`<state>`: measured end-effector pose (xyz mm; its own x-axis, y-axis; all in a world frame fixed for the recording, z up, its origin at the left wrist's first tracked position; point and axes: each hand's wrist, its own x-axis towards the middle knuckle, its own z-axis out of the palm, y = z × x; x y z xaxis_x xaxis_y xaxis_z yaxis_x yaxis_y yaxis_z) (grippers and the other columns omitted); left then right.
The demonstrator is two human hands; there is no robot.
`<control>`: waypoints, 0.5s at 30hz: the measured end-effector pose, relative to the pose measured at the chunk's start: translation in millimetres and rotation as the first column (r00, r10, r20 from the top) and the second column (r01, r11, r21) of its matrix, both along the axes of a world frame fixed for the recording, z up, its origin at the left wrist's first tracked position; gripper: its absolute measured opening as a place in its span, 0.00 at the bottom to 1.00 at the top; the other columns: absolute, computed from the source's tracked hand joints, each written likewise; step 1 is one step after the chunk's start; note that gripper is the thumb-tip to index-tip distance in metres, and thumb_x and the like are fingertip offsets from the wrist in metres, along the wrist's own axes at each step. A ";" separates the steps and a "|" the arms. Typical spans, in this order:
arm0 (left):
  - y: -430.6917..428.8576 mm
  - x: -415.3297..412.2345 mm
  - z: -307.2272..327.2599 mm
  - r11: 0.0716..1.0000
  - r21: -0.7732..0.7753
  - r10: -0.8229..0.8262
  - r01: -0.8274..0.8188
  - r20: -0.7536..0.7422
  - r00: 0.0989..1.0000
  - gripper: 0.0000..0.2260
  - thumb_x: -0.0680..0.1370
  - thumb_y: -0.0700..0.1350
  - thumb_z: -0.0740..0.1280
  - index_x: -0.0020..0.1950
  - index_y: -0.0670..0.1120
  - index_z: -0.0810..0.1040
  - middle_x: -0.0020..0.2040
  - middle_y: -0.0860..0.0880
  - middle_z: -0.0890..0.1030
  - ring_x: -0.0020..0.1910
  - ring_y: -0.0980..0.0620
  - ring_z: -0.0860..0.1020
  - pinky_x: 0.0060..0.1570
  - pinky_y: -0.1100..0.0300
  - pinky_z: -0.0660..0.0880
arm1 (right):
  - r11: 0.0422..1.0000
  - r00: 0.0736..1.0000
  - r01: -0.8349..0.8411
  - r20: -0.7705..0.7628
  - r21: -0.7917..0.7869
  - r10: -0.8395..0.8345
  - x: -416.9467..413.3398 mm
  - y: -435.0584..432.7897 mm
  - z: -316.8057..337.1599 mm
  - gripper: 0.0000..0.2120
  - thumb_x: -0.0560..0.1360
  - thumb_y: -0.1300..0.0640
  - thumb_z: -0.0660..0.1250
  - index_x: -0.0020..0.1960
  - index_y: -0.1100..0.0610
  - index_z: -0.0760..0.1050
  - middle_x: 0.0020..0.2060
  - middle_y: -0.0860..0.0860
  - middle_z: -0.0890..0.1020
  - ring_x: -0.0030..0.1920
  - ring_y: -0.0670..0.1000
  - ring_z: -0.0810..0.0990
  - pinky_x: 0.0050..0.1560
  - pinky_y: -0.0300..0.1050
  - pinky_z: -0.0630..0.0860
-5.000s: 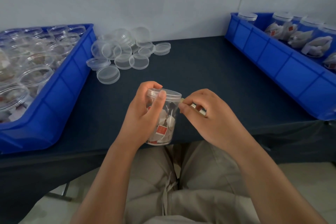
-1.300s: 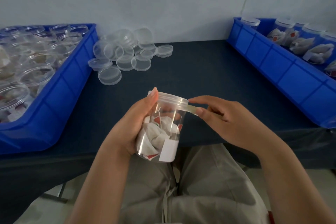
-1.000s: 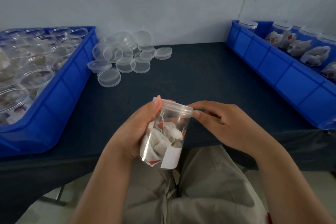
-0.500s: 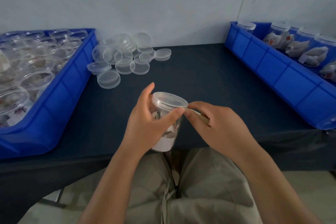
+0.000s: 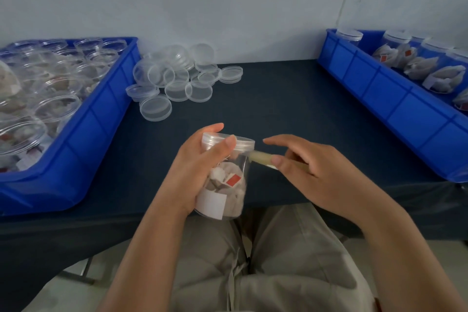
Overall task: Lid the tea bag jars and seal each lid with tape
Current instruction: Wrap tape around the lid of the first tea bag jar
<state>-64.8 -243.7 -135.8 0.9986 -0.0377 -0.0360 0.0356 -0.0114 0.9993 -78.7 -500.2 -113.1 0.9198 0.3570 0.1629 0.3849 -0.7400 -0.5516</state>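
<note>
Jar: your clear jar [image 5: 235,195] of tea bags [image 5: 229,181] is off the table, slightly tilted, over its near edge and above your lap.
Lid: the clear lid [image 5: 228,140] sits on the jar's mouth.
Tape: a tan strip [image 5: 260,158] runs from the lid's right rim to your right thumb.
Left hand: your left hand [image 5: 197,167] wraps the jar, thumb pressed on the lid's side.
Right hand: your right hand [image 5: 311,172] pinches the tape's free end, index finger stretched out above it.
Table: dark surface [image 5: 291,109].
Loose lids: a pile [image 5: 177,78] lies at the back left, beside the left bin.
Left bin: blue [image 5: 83,139], packed with open jars [image 5: 55,106].
Right bin: blue [image 5: 395,109], holding lidded jars [image 5: 397,38].
</note>
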 end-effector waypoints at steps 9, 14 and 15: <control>7.3 -5.1 -6.5 0.867 -0.418 -0.357 0.273 -0.138 0.924 0.39 0.67 0.66 0.82 0.68 0.41 0.82 0.58 0.35 0.84 0.50 0.42 0.85 0.47 0.49 0.83 | 0.999 0.999 0.032 -0.009 0.003 -0.032 2.5 -1.9 -0.7 0.23 0.80 0.28 0.57 0.66 0.37 0.80 0.49 0.30 0.80 0.50 0.36 0.80 0.41 0.32 0.74; 6.6 -4.1 -13.3 0.883 -0.336 -0.369 0.327 -0.067 0.927 0.40 0.68 0.68 0.80 0.69 0.42 0.82 0.59 0.38 0.84 0.54 0.42 0.84 0.54 0.48 0.81 | 1.000 0.999 -0.012 -0.037 0.028 0.013 -0.1 3.3 -1.9 0.21 0.81 0.29 0.58 0.71 0.31 0.73 0.52 0.24 0.78 0.53 0.31 0.78 0.44 0.29 0.74; 7.9 -3.8 -13.6 0.894 -0.286 -0.372 0.345 -0.045 0.927 0.38 0.69 0.69 0.79 0.69 0.44 0.83 0.59 0.40 0.85 0.55 0.43 0.84 0.54 0.49 0.82 | 0.999 0.999 -0.024 -0.046 0.029 0.025 0.1 3.9 -1.8 0.19 0.82 0.31 0.58 0.71 0.30 0.73 0.55 0.23 0.78 0.56 0.30 0.78 0.47 0.30 0.74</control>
<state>-68.6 -235.7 -149.4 0.9077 -0.4139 -0.0686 0.1756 0.2261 0.9582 -78.6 -496.4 -114.9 0.9176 0.3754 0.1307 0.3762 -0.7142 -0.5903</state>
